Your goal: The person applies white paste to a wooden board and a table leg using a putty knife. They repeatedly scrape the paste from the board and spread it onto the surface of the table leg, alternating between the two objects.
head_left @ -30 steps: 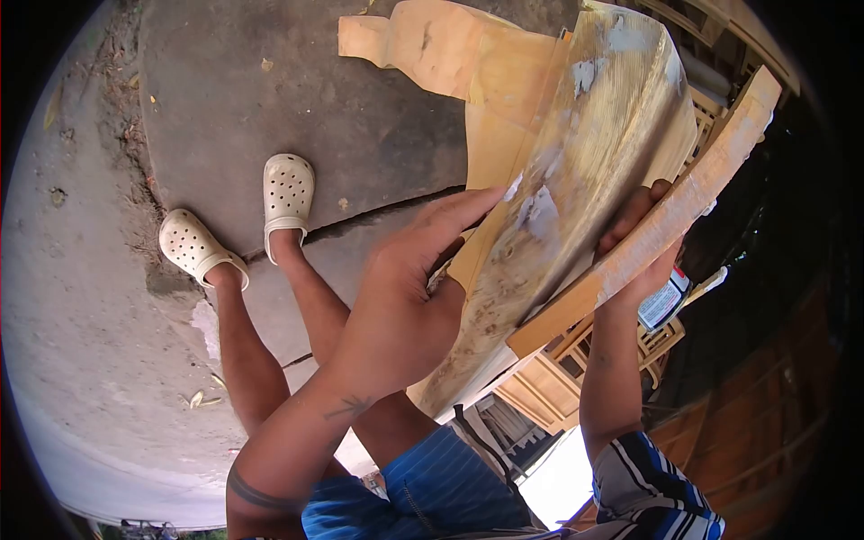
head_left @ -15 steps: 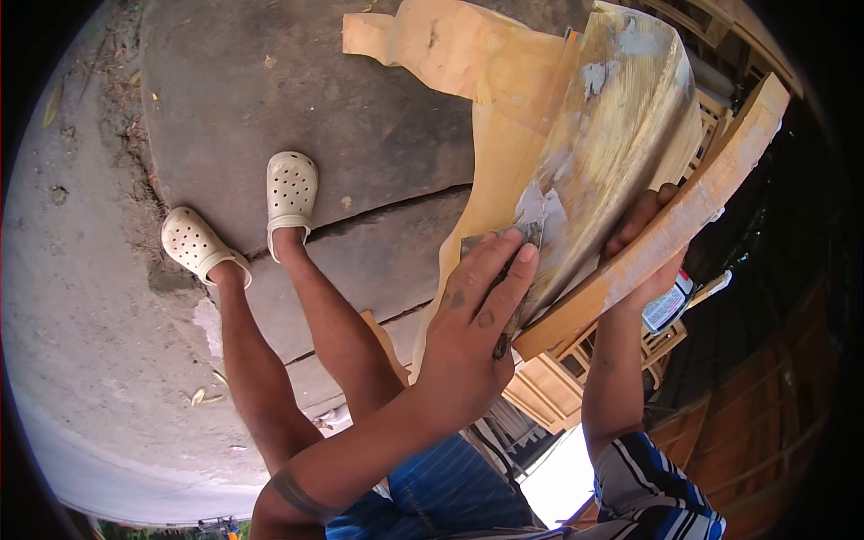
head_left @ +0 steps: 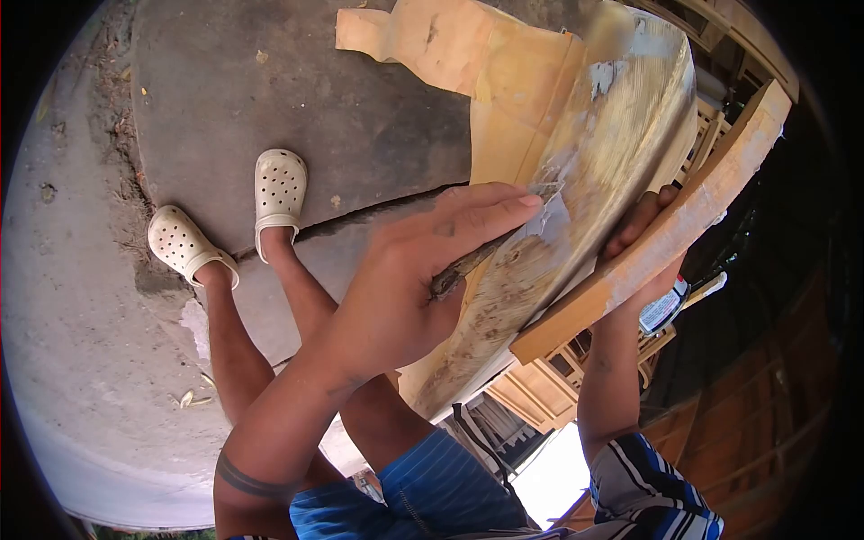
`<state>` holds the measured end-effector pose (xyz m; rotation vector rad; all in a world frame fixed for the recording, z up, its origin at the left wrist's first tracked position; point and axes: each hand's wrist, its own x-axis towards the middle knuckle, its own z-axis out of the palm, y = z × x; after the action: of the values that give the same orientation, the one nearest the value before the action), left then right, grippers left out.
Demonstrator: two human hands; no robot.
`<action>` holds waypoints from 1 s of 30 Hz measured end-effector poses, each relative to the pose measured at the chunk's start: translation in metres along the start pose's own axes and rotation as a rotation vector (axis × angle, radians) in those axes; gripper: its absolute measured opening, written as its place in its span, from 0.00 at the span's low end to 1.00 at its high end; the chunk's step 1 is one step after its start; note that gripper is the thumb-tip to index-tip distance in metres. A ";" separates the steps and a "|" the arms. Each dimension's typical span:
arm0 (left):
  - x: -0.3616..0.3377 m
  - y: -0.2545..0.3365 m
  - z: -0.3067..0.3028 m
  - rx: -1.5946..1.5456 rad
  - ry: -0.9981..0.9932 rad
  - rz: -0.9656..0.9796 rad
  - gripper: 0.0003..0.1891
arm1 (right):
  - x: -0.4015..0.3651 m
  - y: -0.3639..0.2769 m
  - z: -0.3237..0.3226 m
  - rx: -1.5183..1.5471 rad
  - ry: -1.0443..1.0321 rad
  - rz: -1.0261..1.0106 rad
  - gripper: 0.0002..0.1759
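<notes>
My left hand (head_left: 414,261) is closed around a putty knife (head_left: 463,268), its blade end against the grey putty (head_left: 544,216) on a broad wooden piece (head_left: 594,153). Pale streaks and grey patches cover that bare wood surface, and a shaped, lighter wooden part (head_left: 441,45) joins it at the upper left. My right hand (head_left: 641,220) grips a curved wooden board (head_left: 666,225) from behind, with the fingers showing over its near edge. Grey putty is smeared along this board's face. The right palm and thumb are largely hidden by the board.
A labelled can (head_left: 664,308) sits behind my right wrist. Wooden frames (head_left: 540,391) stand behind the work piece. My feet in cream clogs (head_left: 281,191) rest on the concrete floor (head_left: 207,99), with a crack running across it.
My left hand has moved up and left with the putty knife, tilting onto its side and uncovering more of the lower wood surface. The right hand and board have hardly moved.
</notes>
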<state>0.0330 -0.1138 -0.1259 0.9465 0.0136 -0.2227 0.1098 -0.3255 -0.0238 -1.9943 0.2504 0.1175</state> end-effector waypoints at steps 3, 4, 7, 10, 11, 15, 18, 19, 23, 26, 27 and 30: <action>-0.022 -0.004 0.013 0.068 -0.018 0.015 0.40 | 0.002 0.001 0.002 0.083 -0.036 -0.004 0.32; -0.030 -0.009 0.017 0.123 -0.035 0.046 0.41 | 0.002 0.000 0.002 0.111 -0.031 0.008 0.32; -0.046 -0.018 0.010 0.204 -0.104 0.107 0.41 | 0.003 0.000 0.001 0.163 -0.029 0.027 0.32; -0.044 -0.015 -0.004 0.040 0.016 -0.046 0.40 | 0.004 0.002 -0.001 0.100 -0.017 -0.006 0.28; -0.043 -0.009 -0.008 -0.165 0.129 -0.245 0.39 | 0.004 0.003 -0.002 0.038 0.012 -0.021 0.24; -0.039 0.033 -0.020 -0.799 0.349 -0.596 0.36 | -0.002 -0.009 0.007 -0.074 0.195 0.072 0.26; -0.035 0.084 -0.018 -0.110 0.165 -0.183 0.35 | -0.023 -0.029 0.028 -0.019 0.065 0.145 0.27; -0.033 0.101 -0.018 0.214 0.068 0.030 0.35 | -0.031 -0.039 0.042 0.045 0.026 0.177 0.28; -0.049 0.144 -0.015 0.739 -0.203 0.448 0.25 | -0.069 -0.069 0.102 0.269 -0.035 0.365 0.27; -0.072 0.116 -0.059 1.014 -0.288 0.499 0.26 | -0.084 -0.072 0.124 0.258 0.080 0.554 0.25; -0.087 0.115 -0.082 1.124 -0.315 0.374 0.27 | -0.090 -0.077 0.129 0.261 0.024 0.487 0.24; -0.112 0.142 -0.099 1.076 -0.201 0.086 0.30 | -0.101 -0.081 0.137 0.131 -0.096 0.241 0.21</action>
<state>-0.0400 0.0663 -0.0571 1.9844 -0.3642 -0.2437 0.0344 -0.1560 0.0092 -1.8169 0.4254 0.3418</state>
